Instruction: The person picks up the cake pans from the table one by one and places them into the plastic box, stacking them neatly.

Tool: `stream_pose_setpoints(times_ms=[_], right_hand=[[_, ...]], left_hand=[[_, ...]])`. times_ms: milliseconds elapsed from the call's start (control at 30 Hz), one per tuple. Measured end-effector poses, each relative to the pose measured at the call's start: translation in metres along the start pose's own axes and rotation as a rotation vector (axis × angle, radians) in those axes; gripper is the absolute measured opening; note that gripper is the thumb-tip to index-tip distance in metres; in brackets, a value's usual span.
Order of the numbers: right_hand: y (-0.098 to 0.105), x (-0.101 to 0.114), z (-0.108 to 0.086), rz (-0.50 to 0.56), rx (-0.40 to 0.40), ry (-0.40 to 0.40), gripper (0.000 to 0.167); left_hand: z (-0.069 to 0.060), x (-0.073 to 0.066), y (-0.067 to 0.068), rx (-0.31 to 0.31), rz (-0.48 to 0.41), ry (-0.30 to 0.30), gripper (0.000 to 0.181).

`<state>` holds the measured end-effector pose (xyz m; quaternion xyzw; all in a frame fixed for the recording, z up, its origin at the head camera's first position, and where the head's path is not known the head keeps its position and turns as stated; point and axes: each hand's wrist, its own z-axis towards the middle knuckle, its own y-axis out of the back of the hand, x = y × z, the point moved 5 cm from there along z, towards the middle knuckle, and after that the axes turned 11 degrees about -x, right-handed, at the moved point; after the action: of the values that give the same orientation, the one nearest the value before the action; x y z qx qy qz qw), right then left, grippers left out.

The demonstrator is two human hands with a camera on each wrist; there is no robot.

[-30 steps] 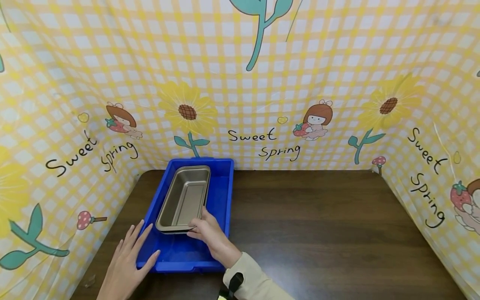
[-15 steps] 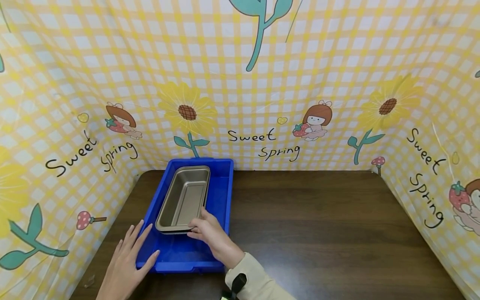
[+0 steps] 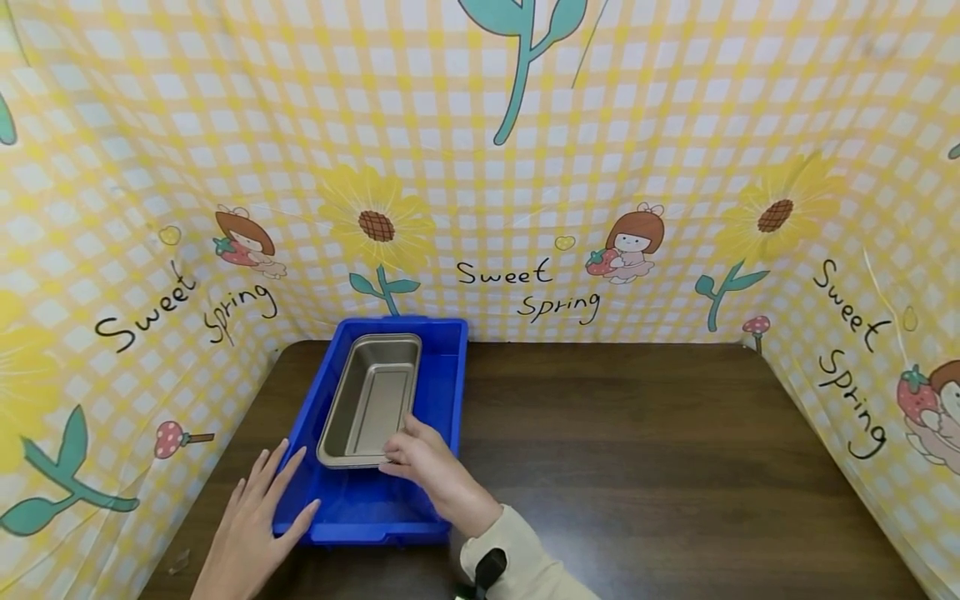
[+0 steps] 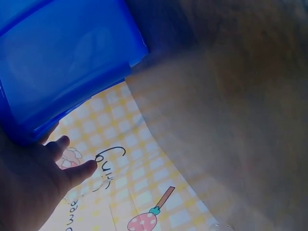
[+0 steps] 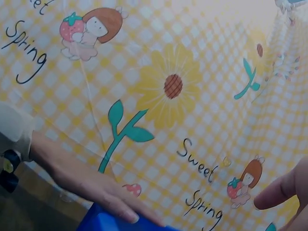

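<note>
A metal loaf pan [image 3: 367, 408] sits inside the blue plastic tray [image 3: 375, 533], toward its left side. My right hand [image 3: 435, 471] pinches the pan's near right corner, its fingers curled at the rim. At the tray's left edge, my left hand [image 3: 251, 525] lies with fingers spread and fairly straight. In the left wrist view that hand [image 4: 38, 178] is beside the blue tray [image 4: 72, 57]. Fingers [image 5: 284, 187] show at the right side of the right wrist view, where the pan is out of sight.
The brown wooden table [image 3: 637, 467] extends right of the tray. A yellow checked cloth [image 3: 510, 192] with printed flowers and lettering hangs behind and at both sides. A small clear scrap [image 3: 180, 562] lies at the table's left.
The right hand and the loaf pan have shifted slightly to the right inside the tray. The left hand and the tray stay where they were.
</note>
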<state>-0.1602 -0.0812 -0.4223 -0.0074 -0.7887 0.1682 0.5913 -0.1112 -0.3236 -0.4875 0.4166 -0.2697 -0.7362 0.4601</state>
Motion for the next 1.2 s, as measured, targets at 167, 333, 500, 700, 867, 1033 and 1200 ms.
stream_pose_setpoints(times_ms=[167,333,500,700,867,1033,1200], right_hand=[[0.007,0.013,-0.003,0.016,0.003,0.021,0.083],[0.023,0.024,-0.005,0.024,-0.002,0.049,0.068],[0.041,0.033,-0.007,-0.009,-0.009,0.072,0.068],[0.066,0.039,-0.008,-0.038,-0.033,0.107,0.067],[0.088,0.043,-0.01,-0.05,-0.053,0.134,0.065],[0.108,0.047,-0.016,-0.098,-0.074,0.171,0.064],[0.13,0.048,-0.02,-0.147,-0.123,0.193,0.069]], left_hand=[[0.002,0.001,-0.001,0.019,0.001,0.001,0.078],[0.006,0.001,-0.001,0.046,0.005,-0.012,0.078],[0.008,0.0,-0.001,0.09,0.012,0.009,0.078],[0.011,-0.002,0.003,0.089,0.016,-0.002,0.078],[0.013,-0.004,0.006,0.099,0.014,-0.002,0.078],[0.014,-0.005,0.01,0.113,0.013,0.008,0.077],[0.016,-0.006,0.013,0.096,0.007,-0.02,0.075]])
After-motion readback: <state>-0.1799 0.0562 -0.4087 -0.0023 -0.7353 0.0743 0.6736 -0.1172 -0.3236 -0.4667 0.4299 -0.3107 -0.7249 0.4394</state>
